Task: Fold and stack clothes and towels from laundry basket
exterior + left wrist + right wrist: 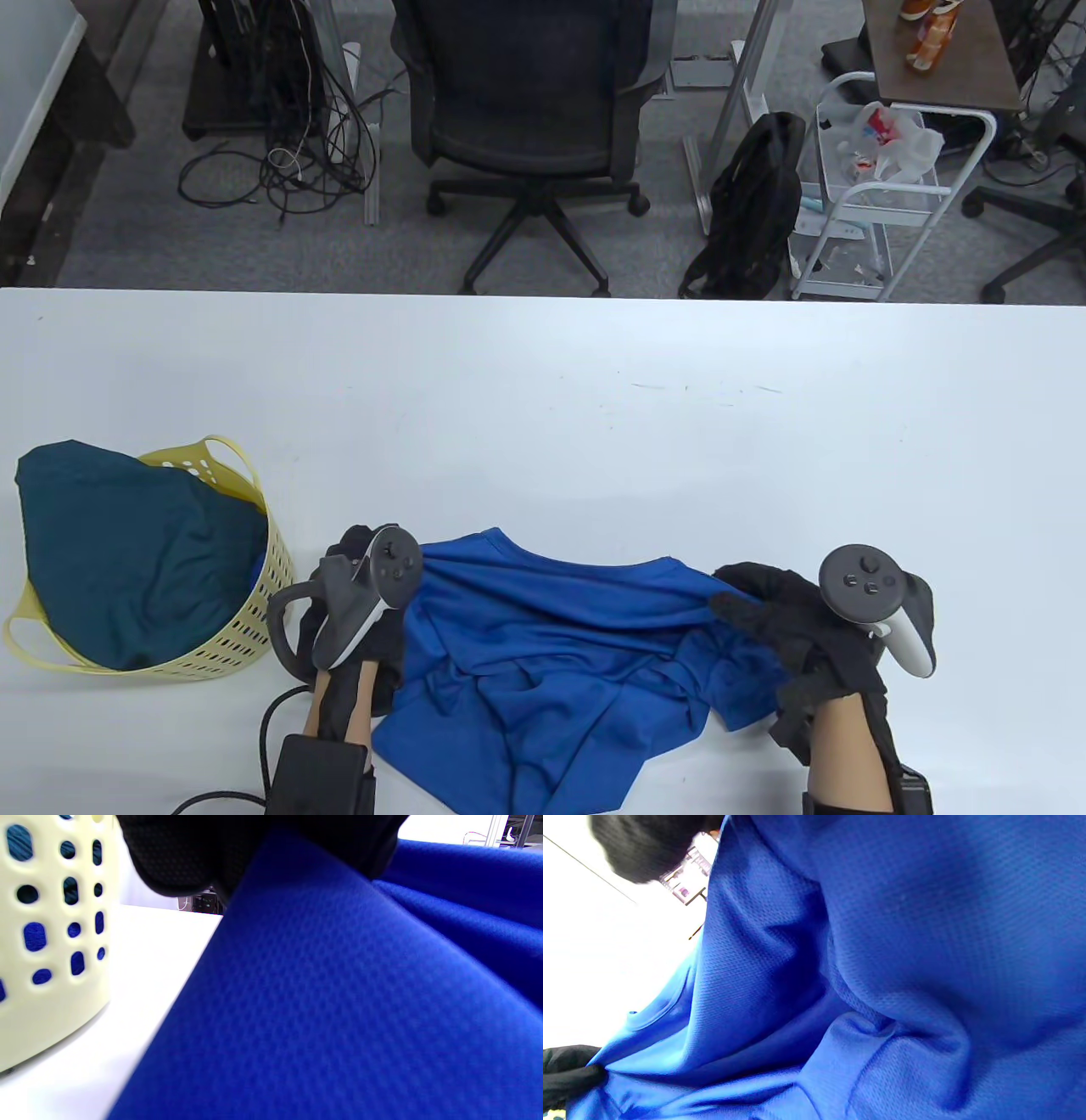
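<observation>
Stretching the blue shirt (pixel 551 654) left-right across the near counter (pixel 594 407): left hand (pixel 361 594) is gripping one top corner, right hand (pixel 793 637) the other. Long axis is running hand-to-hand; basket (pixel 254 594) is sitting just left.

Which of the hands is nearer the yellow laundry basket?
Left. The left hand grips the blue shirt just beside the yellow laundry basket; the right hand holds the shirt's far end.

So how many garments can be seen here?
2: a blue shirt held between both hands on the table, and a dark teal garment draped over the yellow basket. More may lie hidden beneath it.
</observation>
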{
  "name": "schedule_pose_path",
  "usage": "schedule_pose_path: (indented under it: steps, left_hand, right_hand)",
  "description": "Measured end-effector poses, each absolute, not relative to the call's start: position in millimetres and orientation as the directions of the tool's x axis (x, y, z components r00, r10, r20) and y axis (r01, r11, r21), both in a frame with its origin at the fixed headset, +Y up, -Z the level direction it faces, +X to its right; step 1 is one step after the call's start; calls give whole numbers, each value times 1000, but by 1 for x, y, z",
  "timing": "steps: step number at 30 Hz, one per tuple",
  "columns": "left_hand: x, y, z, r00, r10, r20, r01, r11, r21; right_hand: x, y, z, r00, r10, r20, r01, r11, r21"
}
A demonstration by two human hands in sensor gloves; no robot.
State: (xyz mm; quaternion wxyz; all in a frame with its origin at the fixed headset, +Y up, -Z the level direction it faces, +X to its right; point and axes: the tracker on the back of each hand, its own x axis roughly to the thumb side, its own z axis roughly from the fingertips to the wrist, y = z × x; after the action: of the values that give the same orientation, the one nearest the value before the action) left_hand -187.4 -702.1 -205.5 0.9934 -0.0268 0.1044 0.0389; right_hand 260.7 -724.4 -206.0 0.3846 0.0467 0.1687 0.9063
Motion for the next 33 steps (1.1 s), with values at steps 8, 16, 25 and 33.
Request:
schedule_pose_path:
  steps: [8, 16, 25, 33]
  left_hand:
    - [-189, -702, -205, 974, 82, -210, -95, 994, -53]
    - [-188, -701, -205, 976, 114, -184, -122, 992, -29]
    - [-178, -703, -204, 968, -80, -238, 79, 997, -13]
    - [-171, -702, -203, 961, -111, -252, 108, 994, -26]
  right_hand:
    - [262, -717, -202, -811, 583, -46, -584, -810, 48]
    - [265, -706, -195, -909, 400, -113, -377, -908, -183]
    - [265, -707, -195, -971, 158, -178, -130, -978, -163]
    - [274, -700, -190, -954, 151, -258, -82, -962, -261]
